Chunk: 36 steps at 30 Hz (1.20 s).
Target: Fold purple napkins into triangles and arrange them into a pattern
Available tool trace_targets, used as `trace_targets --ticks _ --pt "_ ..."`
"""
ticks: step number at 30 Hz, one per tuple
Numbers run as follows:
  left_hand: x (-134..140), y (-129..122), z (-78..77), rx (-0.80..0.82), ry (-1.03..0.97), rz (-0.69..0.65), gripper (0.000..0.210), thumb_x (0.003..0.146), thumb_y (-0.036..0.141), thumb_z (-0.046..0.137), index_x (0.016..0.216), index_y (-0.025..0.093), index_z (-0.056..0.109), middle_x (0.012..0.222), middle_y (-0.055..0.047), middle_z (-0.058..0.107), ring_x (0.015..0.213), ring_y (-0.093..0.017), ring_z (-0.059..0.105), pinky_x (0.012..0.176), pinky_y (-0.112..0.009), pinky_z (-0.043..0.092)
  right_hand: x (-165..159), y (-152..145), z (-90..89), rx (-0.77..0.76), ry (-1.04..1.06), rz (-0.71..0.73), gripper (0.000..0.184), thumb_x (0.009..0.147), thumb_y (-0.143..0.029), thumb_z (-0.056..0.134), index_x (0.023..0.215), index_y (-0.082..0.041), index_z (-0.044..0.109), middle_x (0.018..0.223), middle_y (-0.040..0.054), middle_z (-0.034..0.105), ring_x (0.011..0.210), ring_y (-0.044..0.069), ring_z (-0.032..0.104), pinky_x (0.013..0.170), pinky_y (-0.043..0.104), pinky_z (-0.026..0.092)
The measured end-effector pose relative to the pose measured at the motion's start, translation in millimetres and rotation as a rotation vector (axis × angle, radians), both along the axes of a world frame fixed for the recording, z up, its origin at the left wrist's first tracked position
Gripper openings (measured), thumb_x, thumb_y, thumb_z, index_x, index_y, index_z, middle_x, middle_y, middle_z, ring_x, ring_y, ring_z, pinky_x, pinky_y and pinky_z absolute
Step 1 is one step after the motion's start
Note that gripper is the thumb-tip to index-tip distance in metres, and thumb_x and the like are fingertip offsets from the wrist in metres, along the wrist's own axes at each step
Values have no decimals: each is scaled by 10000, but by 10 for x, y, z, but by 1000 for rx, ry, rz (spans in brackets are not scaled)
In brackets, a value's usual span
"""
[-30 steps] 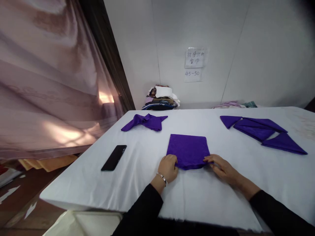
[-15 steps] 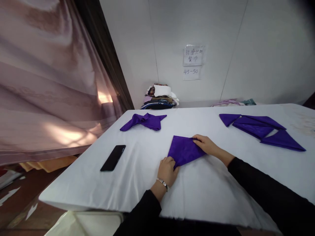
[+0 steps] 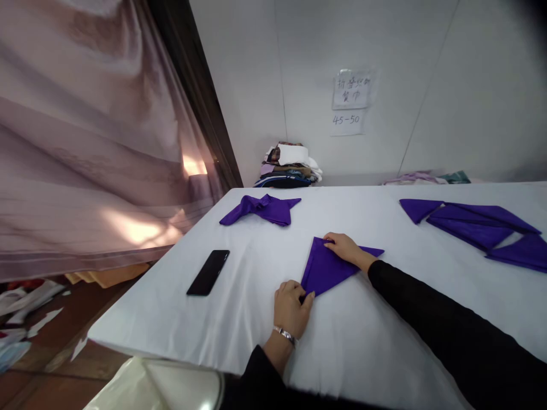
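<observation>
A purple cloth napkin [image 3: 327, 270], folded to a triangle, lies flat on the white-covered table [image 3: 256, 319]. Its near left corner is between the thumb and fingers of my left hand [image 3: 293, 307], which wears a bracelet. My right hand [image 3: 344, 249] pinches the far edge close to the top left corner, and its wrist crosses over the cloth. A pointed end of the napkin sticks out to the right past that wrist. Part of the far edge is hidden under my right hand.
A crumpled purple napkin [image 3: 273, 212] lies at the far left, with a black phone [image 3: 208, 273] nearer. Several folded purple napkins [image 3: 474, 228] lie at the right. Stacked clothes [image 3: 288, 168] stand behind the table by the wall. A pink curtain [image 3: 85, 171] hangs at left.
My right hand has moved left along the napkin's far edge, from its right part to near the top left corner. The left hand stays at the near corner. The view has shifted slightly.
</observation>
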<state>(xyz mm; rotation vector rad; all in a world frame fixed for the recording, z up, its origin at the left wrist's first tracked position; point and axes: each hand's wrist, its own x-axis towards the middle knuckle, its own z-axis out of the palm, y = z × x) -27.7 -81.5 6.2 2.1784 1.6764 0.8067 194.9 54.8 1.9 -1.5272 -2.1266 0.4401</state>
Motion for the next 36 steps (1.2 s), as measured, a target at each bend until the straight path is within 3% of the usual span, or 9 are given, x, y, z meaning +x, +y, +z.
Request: trace_targets --ticks 14,36 --pt "-86 -6 1 -78 -73 30 60 702 182 615 654 196 582 916 -14 591 914 -202 496 804 -377 378 -61 42 -145 72 -71 -87 245 824 -271 509 1050 -209 583 1055 56 636 962 212 575 793 313 423" --pt "-159 -22 -31 -52 36 32 198 848 189 429 738 200 593 1010 -38 599 1000 -201 513 858 -401 401 -55 97 -171 29 -59 -149 237 815 -295 528 1026 -206 591 989 54 642 916 209 577 751 309 423"
